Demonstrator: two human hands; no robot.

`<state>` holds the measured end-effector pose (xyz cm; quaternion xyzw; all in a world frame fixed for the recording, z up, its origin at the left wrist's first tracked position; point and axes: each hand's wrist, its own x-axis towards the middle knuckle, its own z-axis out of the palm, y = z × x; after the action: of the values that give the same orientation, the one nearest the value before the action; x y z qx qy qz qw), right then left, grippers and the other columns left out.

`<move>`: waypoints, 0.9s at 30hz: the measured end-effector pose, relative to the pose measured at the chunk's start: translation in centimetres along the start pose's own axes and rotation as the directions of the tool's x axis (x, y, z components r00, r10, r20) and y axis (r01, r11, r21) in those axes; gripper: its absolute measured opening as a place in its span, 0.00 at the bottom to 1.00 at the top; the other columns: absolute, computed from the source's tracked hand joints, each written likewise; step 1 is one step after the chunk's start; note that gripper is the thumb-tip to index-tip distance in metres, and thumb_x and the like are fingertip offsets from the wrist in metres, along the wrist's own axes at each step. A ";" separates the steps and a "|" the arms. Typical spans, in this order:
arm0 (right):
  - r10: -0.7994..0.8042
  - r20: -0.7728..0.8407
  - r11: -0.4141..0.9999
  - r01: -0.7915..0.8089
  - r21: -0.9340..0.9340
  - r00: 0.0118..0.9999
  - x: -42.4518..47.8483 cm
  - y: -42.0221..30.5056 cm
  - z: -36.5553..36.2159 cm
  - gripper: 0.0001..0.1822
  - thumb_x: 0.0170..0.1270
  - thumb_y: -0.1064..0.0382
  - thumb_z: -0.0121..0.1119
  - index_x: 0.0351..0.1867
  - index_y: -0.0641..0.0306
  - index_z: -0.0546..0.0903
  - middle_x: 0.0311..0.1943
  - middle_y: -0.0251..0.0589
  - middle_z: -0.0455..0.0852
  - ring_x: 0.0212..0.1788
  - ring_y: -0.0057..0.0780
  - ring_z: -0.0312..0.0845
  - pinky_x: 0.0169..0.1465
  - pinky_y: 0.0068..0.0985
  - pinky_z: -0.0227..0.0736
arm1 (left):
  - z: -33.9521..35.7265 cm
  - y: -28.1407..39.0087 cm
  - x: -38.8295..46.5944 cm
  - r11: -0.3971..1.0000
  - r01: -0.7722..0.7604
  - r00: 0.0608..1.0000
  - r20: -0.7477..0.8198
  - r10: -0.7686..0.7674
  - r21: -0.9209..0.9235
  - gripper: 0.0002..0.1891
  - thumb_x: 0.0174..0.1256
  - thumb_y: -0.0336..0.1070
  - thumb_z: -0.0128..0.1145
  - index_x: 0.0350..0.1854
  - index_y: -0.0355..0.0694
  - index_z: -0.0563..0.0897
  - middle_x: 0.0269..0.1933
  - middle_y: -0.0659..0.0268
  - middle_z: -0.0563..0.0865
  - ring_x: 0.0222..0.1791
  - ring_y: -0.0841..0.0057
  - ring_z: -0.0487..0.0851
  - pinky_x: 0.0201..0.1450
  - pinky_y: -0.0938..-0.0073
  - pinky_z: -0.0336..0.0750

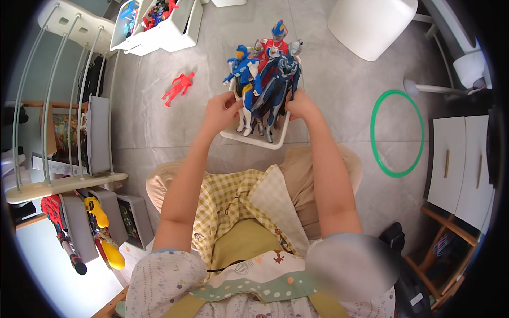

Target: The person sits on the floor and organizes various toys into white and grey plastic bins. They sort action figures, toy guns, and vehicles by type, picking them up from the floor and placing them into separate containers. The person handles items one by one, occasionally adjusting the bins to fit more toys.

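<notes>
Several toy action figures stand or lean in a white plastic bin (258,142) on the floor in front of me. Among them are a blue and white figure (246,73), a dark blue and silver figure (278,83) and a red and silver one with a blue crest (278,37). My left hand (223,111) is at the bin's left side, fingers curled beside the blue figure's legs. My right hand (301,105) grips the bin's right rim, its fingertips partly hidden by the rim and the figures. Whether my left fingers grip the rim or a figure is unclear.
A small red figure (179,88) lies on the grey tiles. White bins (175,35) with more toys stand at upper left, near a white rack (59,185) with grey bins (81,226). A green hoop (372,135) lies at right, before a white drawer cabinet (447,163). A white seat (370,28) stands at upper right.
</notes>
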<state>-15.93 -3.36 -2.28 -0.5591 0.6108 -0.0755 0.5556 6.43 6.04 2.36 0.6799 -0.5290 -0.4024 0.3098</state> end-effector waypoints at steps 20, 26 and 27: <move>-0.056 0.014 0.995 0.055 0.084 0.998 0.6 0.8 0.4 0.18 0.52 0.75 0.55 0.46 0.74 0.67 0.37 0.57 0.80 0.35 0.48 0.83 0.26 0.37 0.83 | 1.3 -4.3 -1.0 0.823 0.045 0.997 -0.079 0.000 0.566 0.10 0.51 0.33 0.61 0.33 0.32 0.82 0.26 0.52 0.84 0.28 0.59 0.84 0.33 0.63 0.78; -0.108 -0.008 0.993 0.108 0.053 0.994 0.3 0.6 0.9 0.22 0.50 0.75 0.57 0.48 0.74 0.67 0.38 0.56 0.81 0.34 0.46 0.83 0.26 0.35 0.82 | -9.6 -8.1 0.5 0.973 0.220 0.928 -0.292 -0.230 -0.069 0.10 0.53 0.31 0.61 0.36 0.32 0.83 0.26 0.57 0.85 0.23 0.74 0.85 0.30 0.73 0.78; -0.105 -0.018 0.994 0.106 0.030 0.994 0.0 0.2 0.9 0.22 0.50 0.75 0.57 0.48 0.74 0.67 0.39 0.56 0.81 0.34 0.46 0.83 0.26 0.35 0.82 | -11.5 -9.4 1.3 0.972 0.228 0.891 -0.416 -0.182 0.062 0.10 0.53 0.31 0.61 0.37 0.32 0.83 0.29 0.55 0.86 0.27 0.70 0.86 0.33 0.71 0.79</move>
<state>-15.37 -2.79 -2.72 -0.5814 0.5836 -0.1186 0.5543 21.03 7.08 -0.29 0.8166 -0.3992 -0.2529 0.3314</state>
